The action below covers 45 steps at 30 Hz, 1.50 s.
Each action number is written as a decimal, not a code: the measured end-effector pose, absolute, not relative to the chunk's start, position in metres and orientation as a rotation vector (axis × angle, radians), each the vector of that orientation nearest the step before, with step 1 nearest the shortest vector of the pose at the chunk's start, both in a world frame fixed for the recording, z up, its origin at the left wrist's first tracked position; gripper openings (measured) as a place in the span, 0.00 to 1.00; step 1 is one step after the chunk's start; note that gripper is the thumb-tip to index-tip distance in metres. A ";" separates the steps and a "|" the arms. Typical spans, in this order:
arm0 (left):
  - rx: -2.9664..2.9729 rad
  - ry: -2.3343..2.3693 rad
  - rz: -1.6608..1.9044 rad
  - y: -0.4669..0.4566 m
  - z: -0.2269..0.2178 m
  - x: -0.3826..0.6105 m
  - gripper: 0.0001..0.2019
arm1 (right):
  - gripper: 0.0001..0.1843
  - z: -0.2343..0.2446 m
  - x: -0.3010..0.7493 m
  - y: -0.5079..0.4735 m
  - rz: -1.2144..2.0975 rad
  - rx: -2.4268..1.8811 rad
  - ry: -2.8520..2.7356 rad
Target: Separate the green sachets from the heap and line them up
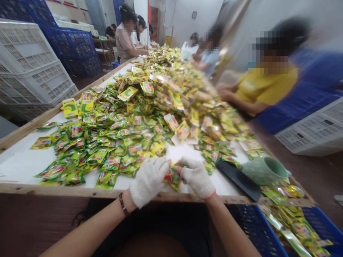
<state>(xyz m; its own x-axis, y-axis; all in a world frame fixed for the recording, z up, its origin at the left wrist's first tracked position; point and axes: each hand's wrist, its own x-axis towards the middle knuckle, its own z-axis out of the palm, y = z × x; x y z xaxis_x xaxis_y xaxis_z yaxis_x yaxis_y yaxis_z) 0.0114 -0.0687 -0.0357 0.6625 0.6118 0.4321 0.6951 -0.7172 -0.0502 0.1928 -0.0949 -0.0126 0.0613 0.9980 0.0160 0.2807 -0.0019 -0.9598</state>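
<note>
Just above the table's near edge, my two hands in white knitted gloves meet at a small green and yellow packet (171, 176) with a red picture on it. My left hand (150, 178) grips it from the left, a beaded bracelet at the wrist. From the right, my right hand (195, 177) pinches it between thumb and fingers. Parts of the packet are hidden by the gloves. In front and to the left lies a large heap of similar green packets (112, 162). Yellow flat boxes or cards (182, 130) lie among them farther back.
A wooden rim (53, 191) edges the white table. To the right are a black phone-like slab (238, 180) and a tipped green cup (265, 169). Below sits a blue basket (270, 232) of packets. White crates (34, 67) stand left. People, one in a yellow shirt (268, 85), sit along the sides.
</note>
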 end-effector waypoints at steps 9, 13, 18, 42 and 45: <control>-2.584 -1.130 -0.760 -0.069 -0.036 0.013 0.22 | 0.23 -0.015 0.183 -0.116 1.352 -1.282 -1.231; -2.701 -1.144 -0.965 -0.075 -0.037 0.017 0.23 | 0.10 -0.015 0.177 -0.111 1.284 -1.348 -1.484; -3.082 -1.555 -1.517 -0.075 -0.035 0.004 0.14 | 0.04 -0.019 0.176 -0.099 0.734 -1.233 -1.698; -3.141 -1.664 -1.537 -0.053 -0.032 -0.021 0.09 | 0.10 -0.018 0.166 -0.094 0.723 -1.205 -1.590; -3.219 -1.710 -1.619 -0.053 -0.025 -0.021 0.10 | 0.08 -0.011 0.168 -0.093 0.831 -1.209 -1.598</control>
<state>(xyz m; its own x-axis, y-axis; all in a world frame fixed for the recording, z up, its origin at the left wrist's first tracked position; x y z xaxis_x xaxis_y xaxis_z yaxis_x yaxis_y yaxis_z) -0.0208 -0.0531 -0.0245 0.4206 0.8792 0.2236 0.2711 -0.3570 0.8939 0.1681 -0.0932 -0.0110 -0.0781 0.9583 0.2750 0.3252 0.2852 -0.9016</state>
